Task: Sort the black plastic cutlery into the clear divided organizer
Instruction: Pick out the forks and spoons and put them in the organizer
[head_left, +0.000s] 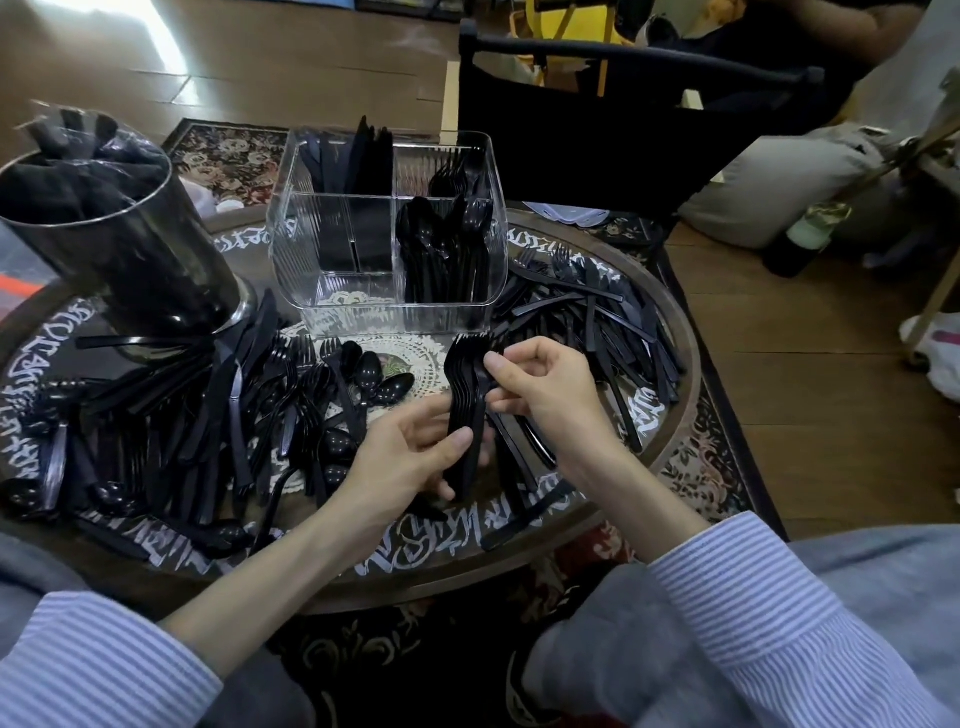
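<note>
A stack of forks (464, 410) stands nearly upright just in front of the organizer (387, 228), tines up, held over the desk (670, 332). The left hand (415, 452) curls round the handles low down, thumb pressed across them; the right hand (540, 384) pinches the stack near the tines with thumb and forefinger, seemingly squaring it up. The organizer sits at the far middle of the desk and is partly filled: knives (358, 156) stand in its far left compartment, forks in the far right one, spoons (441, 244) pack the near right one, and the near left one looks almost bare. By my reading the sorting is well under way but far from done. Left of the organizer a large loose heap (197, 415) of knives, forks and spoons spreads toward the near edge, and right of it another pile (587, 317), mostly knives and forks, lies in a tangle. Further left of the organizer stands a dark cylinder (119, 249) holding more black pieces in clear wrap. The desk rim carries white ornamental lettering (415, 551), but I cannot make out any word, and no brand or label is legible anywhere. Behind the organizer stands a black chair (613, 124).
</note>
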